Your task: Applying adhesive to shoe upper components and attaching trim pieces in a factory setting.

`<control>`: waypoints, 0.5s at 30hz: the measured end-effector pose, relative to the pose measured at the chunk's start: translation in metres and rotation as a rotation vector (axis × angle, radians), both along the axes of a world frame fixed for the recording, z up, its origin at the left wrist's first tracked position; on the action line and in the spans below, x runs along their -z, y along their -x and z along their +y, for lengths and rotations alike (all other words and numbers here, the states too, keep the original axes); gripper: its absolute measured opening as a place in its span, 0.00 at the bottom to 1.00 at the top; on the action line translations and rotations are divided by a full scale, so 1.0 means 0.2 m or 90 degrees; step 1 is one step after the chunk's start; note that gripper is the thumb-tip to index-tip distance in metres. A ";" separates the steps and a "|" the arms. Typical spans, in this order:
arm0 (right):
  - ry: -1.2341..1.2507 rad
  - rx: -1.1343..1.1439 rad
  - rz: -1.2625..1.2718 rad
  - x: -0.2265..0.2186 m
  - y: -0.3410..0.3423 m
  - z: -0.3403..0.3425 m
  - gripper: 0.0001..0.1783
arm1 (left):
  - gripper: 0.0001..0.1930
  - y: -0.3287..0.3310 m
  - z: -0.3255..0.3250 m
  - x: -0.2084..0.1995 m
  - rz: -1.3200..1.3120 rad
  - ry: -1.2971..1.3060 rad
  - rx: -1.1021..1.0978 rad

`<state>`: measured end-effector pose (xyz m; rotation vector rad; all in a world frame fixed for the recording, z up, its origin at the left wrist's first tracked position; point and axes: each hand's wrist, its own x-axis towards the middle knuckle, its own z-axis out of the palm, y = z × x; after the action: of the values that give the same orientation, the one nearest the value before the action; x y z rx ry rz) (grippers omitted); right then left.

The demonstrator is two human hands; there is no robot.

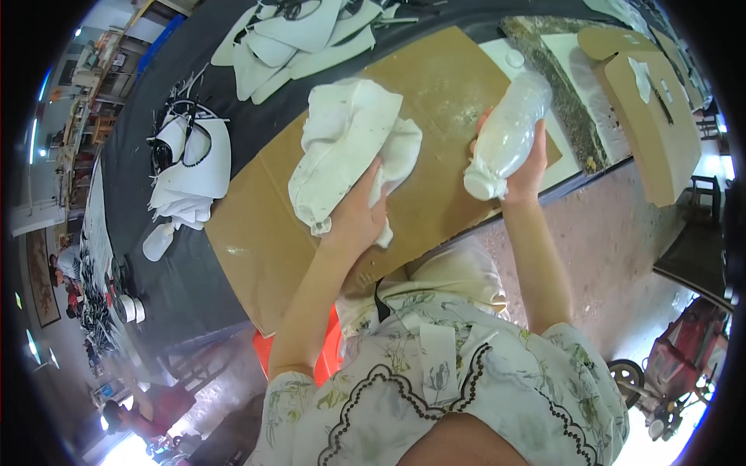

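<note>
In my right hand [527, 175] is a translucent plastic bottle [509, 128] with whitish contents. It is tilted, its white cap toward me, and my fingers wrap round its sides. My left hand [361, 217] grips a crumpled white cloth [400, 155] together with a flat white piece [350, 147] that has small dark specks. Part of my left fingers is hidden beneath the folds. Both hands are over a brown cardboard sheet [268, 210], and the bottle and the cloth are apart.
White cut pieces [291, 39] lie heaped on the dark-covered table [171, 295] at the far side. Another stack of white pieces with black straps [194, 163] is on the left. A cardboard box [649, 116] stands at the right, and an orange-red seat [330, 349] shows below the table.
</note>
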<state>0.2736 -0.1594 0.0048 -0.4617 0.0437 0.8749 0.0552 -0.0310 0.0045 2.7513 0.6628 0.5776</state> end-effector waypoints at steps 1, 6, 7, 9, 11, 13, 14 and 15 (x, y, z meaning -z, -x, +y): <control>-0.010 0.002 -0.002 -0.02 0.00 0.00 0.34 | 0.26 -0.03 0.03 -0.02 0.055 -0.106 -0.023; 0.046 0.033 -0.001 -0.03 -0.01 0.01 0.34 | 0.17 -0.32 0.39 -0.29 -0.213 0.380 -0.151; 0.003 0.016 -0.006 -0.02 -0.02 0.01 0.34 | 0.17 -0.43 0.35 -0.29 -0.273 0.288 -0.053; -0.030 -0.006 -0.003 0.04 -0.03 -0.03 0.33 | 0.17 -0.64 0.18 -0.25 -0.275 0.136 0.121; -0.247 -0.126 -0.068 0.10 -0.07 -0.04 0.37 | 0.17 -0.73 0.09 -0.07 -0.014 -0.013 0.085; -0.162 -0.087 -0.052 0.08 -0.09 -0.02 0.36 | 0.16 -0.80 0.18 -0.06 -0.120 0.072 -0.005; -0.070 -0.047 -0.022 0.07 -0.05 -0.03 0.36 | 0.16 -0.79 0.20 -0.04 -0.210 0.167 -0.098; -0.069 -0.051 -0.023 0.03 -0.02 -0.03 0.36 | 0.16 -0.78 0.27 -0.06 -0.320 0.308 -0.242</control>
<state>0.2770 -0.1657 -0.0021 -0.3796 -0.0553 0.9429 0.2105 0.0235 0.0167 1.9381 1.0334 0.9901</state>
